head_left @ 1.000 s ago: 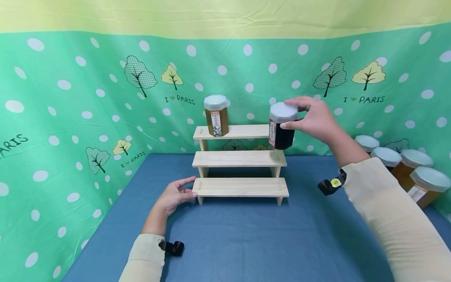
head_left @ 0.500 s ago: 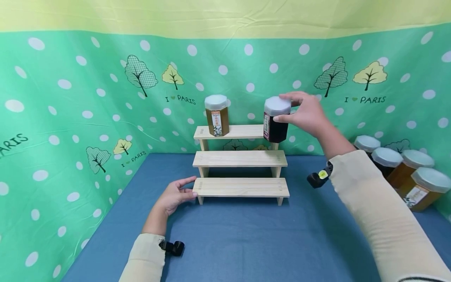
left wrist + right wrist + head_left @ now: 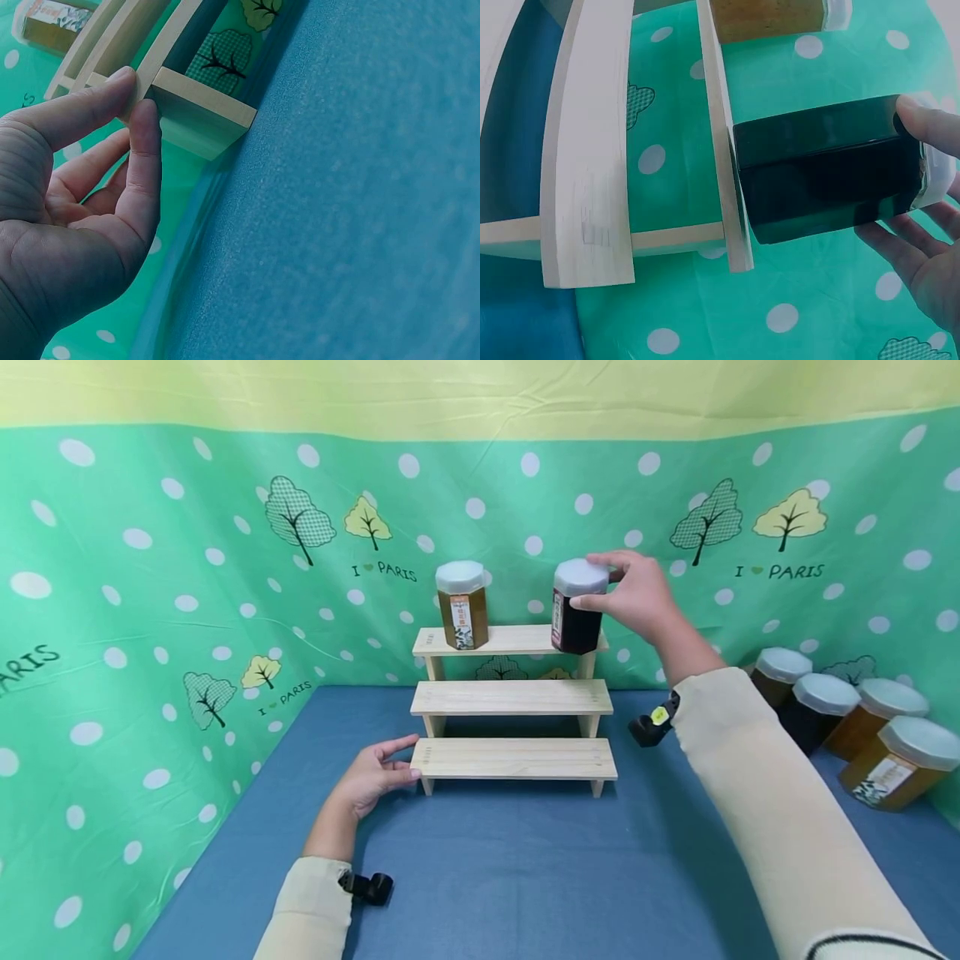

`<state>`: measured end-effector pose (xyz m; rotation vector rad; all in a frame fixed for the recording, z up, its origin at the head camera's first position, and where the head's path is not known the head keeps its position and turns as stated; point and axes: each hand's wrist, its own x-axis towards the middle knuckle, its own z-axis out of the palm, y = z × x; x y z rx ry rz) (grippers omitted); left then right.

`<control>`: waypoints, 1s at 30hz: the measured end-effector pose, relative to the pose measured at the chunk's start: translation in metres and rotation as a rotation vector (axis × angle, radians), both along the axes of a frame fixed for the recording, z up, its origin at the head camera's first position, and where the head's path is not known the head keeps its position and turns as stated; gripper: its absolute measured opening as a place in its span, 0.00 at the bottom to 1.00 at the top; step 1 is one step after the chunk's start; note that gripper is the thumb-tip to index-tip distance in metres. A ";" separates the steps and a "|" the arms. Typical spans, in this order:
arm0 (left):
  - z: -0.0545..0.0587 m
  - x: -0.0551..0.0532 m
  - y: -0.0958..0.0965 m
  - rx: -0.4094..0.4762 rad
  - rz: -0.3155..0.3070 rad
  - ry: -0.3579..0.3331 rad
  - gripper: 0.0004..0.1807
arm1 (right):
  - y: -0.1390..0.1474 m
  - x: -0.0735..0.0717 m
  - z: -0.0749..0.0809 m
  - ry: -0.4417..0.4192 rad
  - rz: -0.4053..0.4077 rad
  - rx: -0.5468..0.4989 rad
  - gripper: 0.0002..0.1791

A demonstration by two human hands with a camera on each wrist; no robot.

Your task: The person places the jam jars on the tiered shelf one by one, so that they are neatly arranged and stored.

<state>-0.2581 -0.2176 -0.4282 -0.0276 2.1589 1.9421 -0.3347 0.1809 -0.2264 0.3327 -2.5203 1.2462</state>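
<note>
My right hand point(image 3: 637, 597) grips a dark hexagonal jar point(image 3: 582, 628) with a white lid, fingers and thumb round its upper part. The jar is upright at the right end of the top step of a three-step wooden display stand point(image 3: 513, 758). In the right wrist view, the base of the dark jar point(image 3: 825, 169) is right at the top board. At the left end of the bottom step, my left hand point(image 3: 375, 778) pinches the board between thumb and forefinger, as the left wrist view shows. An amber honey jar point(image 3: 461, 614) stands on the top step's left part.
Several more white-lidded jars, among them a labelled amber jar point(image 3: 892, 768) and a dark jar point(image 3: 817, 714), stand on the blue tablecloth point(image 3: 517, 868) at the right. A green dotted curtain point(image 3: 300, 610) hangs close behind the stand.
My right hand has moved left and up with the dark jar, from off the stand's right end to over the top step. My left hand stays at the bottom step.
</note>
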 end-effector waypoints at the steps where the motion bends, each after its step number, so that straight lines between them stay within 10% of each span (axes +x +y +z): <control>1: 0.000 0.000 0.000 0.001 0.000 0.001 0.38 | -0.001 -0.001 0.000 -0.002 -0.004 -0.006 0.37; 30: 0.000 0.000 -0.002 -0.005 -0.028 0.010 0.38 | -0.021 -0.026 -0.012 -0.017 -0.031 -0.016 0.35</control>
